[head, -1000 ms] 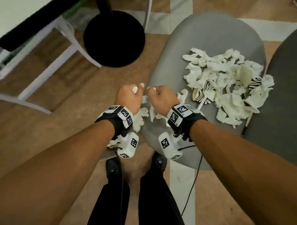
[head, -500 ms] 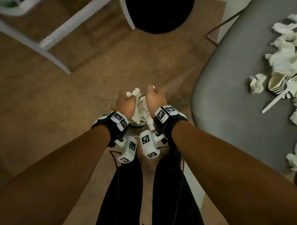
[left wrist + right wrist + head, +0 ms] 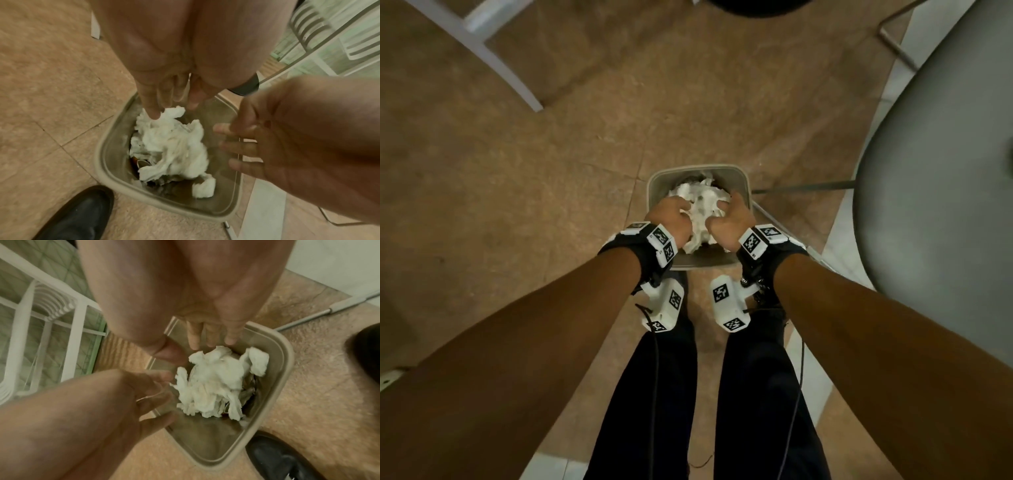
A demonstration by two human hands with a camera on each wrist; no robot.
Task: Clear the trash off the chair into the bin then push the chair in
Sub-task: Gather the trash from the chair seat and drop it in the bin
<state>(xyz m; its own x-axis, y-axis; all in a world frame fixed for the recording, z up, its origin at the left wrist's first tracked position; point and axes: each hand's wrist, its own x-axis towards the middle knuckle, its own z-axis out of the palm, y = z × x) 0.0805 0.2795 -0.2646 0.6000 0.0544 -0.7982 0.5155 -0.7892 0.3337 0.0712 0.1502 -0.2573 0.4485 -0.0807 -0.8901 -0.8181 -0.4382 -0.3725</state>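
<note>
A: What is on the wrists?

B: Each carries a black strap with white blocks printed with black-and-white square markers. On the left hand (image 3: 671,219) side the band (image 3: 654,245) sits just behind the knuckles; the right hand (image 3: 729,222) has a matching one.

A: And below the straps?

B: A white boxy camera housing (image 3: 664,306) hangs under the left wrist, marked on two faces, and its twin (image 3: 727,305) hangs under the right wrist. Thin black cables run back from both along the legs.

A: Clothing?

B: Bare forearms with no sleeves showing, dark trousers (image 3: 654,394), and glossy black shoes (image 3: 76,214), below the housings.
</note>
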